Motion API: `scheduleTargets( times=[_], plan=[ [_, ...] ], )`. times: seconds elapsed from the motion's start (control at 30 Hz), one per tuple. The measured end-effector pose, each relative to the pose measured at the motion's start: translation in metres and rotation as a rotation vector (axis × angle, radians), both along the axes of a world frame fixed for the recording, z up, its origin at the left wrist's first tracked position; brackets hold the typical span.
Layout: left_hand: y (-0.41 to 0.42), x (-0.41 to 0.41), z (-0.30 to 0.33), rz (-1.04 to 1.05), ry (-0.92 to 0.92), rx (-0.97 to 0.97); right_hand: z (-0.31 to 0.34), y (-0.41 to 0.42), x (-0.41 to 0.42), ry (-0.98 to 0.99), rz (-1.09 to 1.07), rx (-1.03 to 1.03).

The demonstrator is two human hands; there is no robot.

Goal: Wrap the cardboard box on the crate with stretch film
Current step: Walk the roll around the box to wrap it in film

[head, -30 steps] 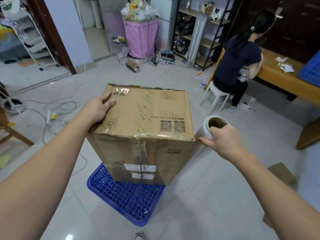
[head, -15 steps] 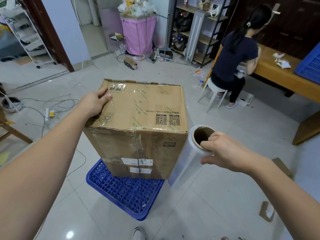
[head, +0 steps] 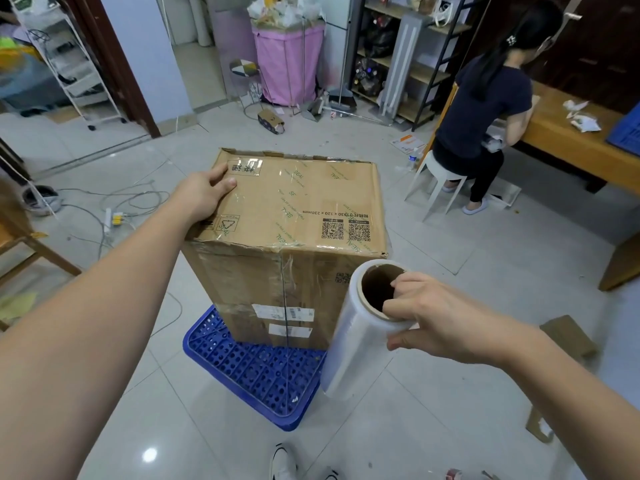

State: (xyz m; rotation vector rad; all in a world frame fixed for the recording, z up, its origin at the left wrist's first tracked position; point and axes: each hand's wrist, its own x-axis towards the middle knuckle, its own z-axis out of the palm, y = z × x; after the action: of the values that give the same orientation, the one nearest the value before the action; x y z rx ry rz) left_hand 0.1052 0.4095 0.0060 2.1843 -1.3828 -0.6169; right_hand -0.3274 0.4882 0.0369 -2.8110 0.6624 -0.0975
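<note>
Here, in the head view, the risks come first. The roll [head: 360,327] hangs tilted just beside the box's [head: 298,216] near right corner, and I cannot make out a film tail stuck to the cardboard; if none is anchored, the film would likely slip off as soon as it is pulled round. The box stands tall on the crate [head: 256,372], so a hard tug on the film could tip it or drag it off, should the steadying hand let go. The roll is held only at its top end, so it might swing or drop.

The left hand [head: 204,195] rests on the box's top far-left area, fingers spread and fairly straight, thumb lying on the lid, pressing rather than gripping. The right hand [head: 440,317] grips the roll at its upper rim: fingers curl into the cardboard core, thumb under the outside.

The box sits between the two hands, beneath the left one and just left of the right one, with the blue crate under it on the floor.
</note>
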Motion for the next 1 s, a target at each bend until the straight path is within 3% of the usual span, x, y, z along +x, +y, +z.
scheduleTargets(
  times=[0.2,0.37,0.57,0.8,0.9,1.0],
  plan=[
    [0.005,-0.001,0.001,0.004,0.039,-0.021,-0.005,0.011,0.036,-0.029,0.017,0.017],
    [0.005,0.004,-0.002,-0.010,0.084,-0.047,-0.010,0.026,0.056,0.064,-0.090,0.047],
    [0.004,0.012,-0.009,-0.055,0.131,-0.070,0.007,0.071,0.099,0.323,-0.429,-0.051],
    [0.014,0.021,-0.010,-0.129,0.381,-0.047,-0.018,0.083,0.157,0.329,-1.006,-0.238],
    [0.001,0.033,-0.028,-0.136,0.402,0.010,-0.022,0.084,0.157,0.219,-0.990,-0.249],
    [0.006,0.025,-0.017,-0.114,0.395,0.034,-0.024,0.094,0.157,0.114,-0.827,-0.157]
  ],
)
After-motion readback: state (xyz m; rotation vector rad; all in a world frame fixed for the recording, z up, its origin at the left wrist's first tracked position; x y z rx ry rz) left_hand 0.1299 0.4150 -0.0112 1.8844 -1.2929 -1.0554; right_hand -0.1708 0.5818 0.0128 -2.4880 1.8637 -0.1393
